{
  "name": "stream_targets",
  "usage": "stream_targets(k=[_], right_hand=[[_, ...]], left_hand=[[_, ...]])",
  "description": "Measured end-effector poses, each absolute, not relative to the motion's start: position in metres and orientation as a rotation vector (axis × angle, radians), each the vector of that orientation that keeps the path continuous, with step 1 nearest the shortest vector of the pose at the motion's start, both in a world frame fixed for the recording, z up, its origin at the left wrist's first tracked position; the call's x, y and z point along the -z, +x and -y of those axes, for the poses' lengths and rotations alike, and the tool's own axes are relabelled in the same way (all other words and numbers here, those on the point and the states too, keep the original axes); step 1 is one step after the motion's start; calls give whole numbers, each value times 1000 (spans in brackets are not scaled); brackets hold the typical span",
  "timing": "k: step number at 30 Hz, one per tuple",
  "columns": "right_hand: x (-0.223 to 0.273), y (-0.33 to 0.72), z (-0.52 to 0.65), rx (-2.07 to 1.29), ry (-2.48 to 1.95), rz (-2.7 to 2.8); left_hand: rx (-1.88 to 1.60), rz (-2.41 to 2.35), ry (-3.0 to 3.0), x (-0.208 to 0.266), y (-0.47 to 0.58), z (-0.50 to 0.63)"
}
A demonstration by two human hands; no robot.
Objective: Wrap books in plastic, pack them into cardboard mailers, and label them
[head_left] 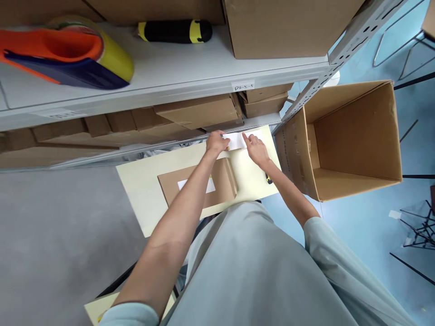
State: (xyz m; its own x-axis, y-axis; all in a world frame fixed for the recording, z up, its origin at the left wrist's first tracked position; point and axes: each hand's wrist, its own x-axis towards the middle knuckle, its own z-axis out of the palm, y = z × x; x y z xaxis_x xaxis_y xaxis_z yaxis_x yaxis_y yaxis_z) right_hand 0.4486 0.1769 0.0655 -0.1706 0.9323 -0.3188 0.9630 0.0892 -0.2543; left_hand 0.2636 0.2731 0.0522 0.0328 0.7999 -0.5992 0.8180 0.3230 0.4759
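Note:
A strip of white paper (237, 141) lies near the far edge of a narrow cream tabletop (142, 181). My left hand (216, 143) is closed on the paper's left end. My right hand (257, 150) rests on its right part, with the index finger stretched out and the other fingers loosely bent. Close to my body sits a flat cardboard box (224, 181) bearing a white label (210, 184); my left forearm covers part of both. A small black-and-yellow tool (268, 179) is partly hidden by my right forearm.
Above the tabletop runs a grey metal shelf (163, 68) holding a tape dispenser (71, 59), a black-and-yellow handled tool (175, 31) and cartons. More cardboard boxes (200, 111) fill the level below. A large open carton (356, 140) stands at the right, beside the shelf post (353, 45).

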Motion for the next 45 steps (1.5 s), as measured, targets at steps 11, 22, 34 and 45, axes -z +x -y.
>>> stream_targets(k=[11, 22, 34, 45], right_hand=[[-27, 430, -201, 788, 1908, -1968], [-21, 423, -203, 798, 1916, -1941], [-24, 425, -205, 797, 1898, -1885], [-25, 424, -203, 761, 1888, -1900]], left_hand=[[50, -1882, 1433, -59, 238, -253], [71, -1869, 1494, -66, 241, -242], [-29, -1816, 1552, -106, 248, -220], [-170, -1790, 1722, -127, 234, -193]])
